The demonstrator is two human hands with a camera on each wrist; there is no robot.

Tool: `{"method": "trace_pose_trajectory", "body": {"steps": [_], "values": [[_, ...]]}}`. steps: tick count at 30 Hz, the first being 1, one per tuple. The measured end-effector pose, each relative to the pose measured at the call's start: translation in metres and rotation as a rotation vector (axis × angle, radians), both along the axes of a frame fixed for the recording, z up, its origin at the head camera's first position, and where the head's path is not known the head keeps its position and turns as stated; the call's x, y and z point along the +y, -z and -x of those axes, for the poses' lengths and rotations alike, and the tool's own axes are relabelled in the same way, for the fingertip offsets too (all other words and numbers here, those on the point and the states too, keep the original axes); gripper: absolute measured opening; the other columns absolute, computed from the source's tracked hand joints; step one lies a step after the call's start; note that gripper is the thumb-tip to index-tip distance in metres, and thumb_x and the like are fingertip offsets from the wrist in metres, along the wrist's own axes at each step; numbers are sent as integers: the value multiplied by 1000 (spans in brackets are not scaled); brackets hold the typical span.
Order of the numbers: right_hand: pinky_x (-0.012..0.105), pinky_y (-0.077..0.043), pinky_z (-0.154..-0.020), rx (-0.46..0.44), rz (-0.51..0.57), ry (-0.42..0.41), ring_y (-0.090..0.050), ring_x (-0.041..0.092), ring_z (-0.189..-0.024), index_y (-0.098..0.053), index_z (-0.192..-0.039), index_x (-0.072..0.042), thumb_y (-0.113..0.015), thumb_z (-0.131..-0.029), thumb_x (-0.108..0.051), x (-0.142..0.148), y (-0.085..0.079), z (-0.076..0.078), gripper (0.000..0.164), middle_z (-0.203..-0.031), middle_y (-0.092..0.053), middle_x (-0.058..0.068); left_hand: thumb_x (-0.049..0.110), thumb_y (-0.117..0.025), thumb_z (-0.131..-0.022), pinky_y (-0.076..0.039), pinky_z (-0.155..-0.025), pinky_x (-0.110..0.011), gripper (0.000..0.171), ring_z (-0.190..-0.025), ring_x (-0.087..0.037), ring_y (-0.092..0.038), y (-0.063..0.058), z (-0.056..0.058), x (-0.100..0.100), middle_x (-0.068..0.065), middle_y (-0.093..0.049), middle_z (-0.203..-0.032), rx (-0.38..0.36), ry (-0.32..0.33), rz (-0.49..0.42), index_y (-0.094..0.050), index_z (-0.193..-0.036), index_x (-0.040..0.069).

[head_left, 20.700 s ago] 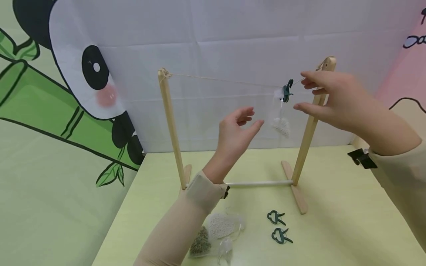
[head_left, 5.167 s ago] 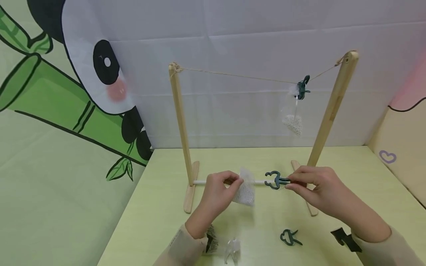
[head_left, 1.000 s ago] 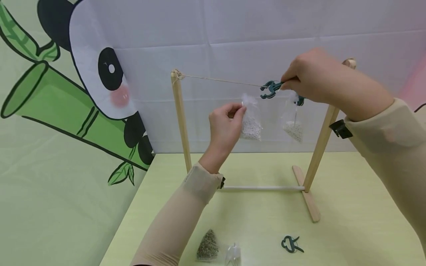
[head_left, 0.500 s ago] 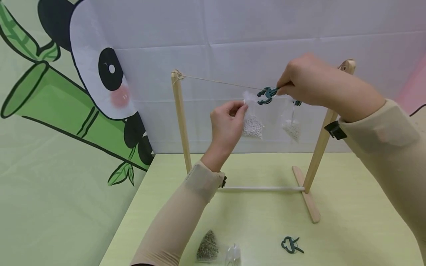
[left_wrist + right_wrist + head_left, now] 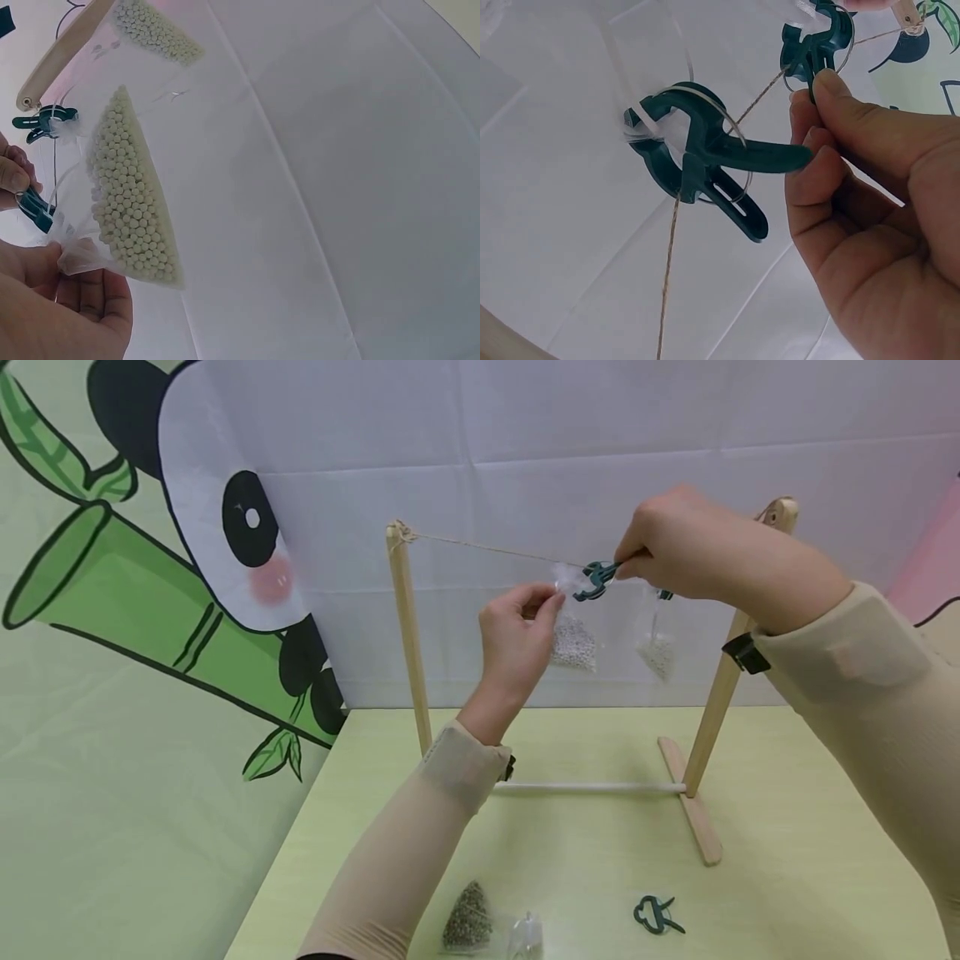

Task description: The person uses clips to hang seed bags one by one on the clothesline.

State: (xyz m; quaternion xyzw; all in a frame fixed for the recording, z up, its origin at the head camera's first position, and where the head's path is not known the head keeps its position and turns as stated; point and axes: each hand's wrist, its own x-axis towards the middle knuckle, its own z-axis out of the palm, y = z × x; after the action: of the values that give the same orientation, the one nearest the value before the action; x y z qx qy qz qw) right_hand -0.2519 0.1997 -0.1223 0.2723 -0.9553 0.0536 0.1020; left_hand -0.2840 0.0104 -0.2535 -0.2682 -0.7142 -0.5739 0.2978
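Note:
My left hand (image 5: 517, 635) pinches the upper edge of a clear bag of white beads (image 5: 574, 645), holding it upright just below the string (image 5: 487, 548). My right hand (image 5: 693, 547) squeezes the handles of a dark green spring clip (image 5: 597, 580) at the string, its mouth parted beside the bag's gathered top. In the right wrist view the held clip (image 5: 36, 208) is partly cut off by the frame edge in that view. A second green clip (image 5: 694, 154) grips the string and a smaller bag of white beads (image 5: 657, 653), which hangs to the right.
The string runs between two wooden posts (image 5: 408, 635), joined low down by a white rod (image 5: 592, 787). On the table (image 5: 585, 877) lie a bag of dark grains (image 5: 468, 920), a small clear bag (image 5: 525, 937) and another green clip (image 5: 657, 915). A white cloth (image 5: 360, 527) hangs behind.
Since the oldest frame, the white bead bag and one clip have been lifted from the table. In the last second the clip moved left and down to the bag's top, pulling the string.

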Motion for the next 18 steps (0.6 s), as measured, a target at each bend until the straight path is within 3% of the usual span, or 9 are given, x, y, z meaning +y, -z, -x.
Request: {"method": "trace_pose_trajectory", "body": {"steps": [11, 18], "values": [[37, -50, -58, 35, 7, -48, -60, 23, -65, -79, -97, 3, -74, -93, -4, -2, 5, -2, 10, -86, -71, 14, 3, -72, -95, -53, -68, -25, 8, -76, -15, -63, 2, 1, 1, -9, -73, -89, 0, 25, 10, -76, -97, -3], [34, -35, -55, 61, -6, -67, -42, 19, -56, -72, -85, -3, -78, -90, -10, 0, 12, -7, 10, -66, -53, 6, 4, -73, -95, -52, -66, -24, 6, -73, -13, -63, 3, 2, 1, -5, -72, -85, -25, 19, 25, -76, -94, -2]]}}
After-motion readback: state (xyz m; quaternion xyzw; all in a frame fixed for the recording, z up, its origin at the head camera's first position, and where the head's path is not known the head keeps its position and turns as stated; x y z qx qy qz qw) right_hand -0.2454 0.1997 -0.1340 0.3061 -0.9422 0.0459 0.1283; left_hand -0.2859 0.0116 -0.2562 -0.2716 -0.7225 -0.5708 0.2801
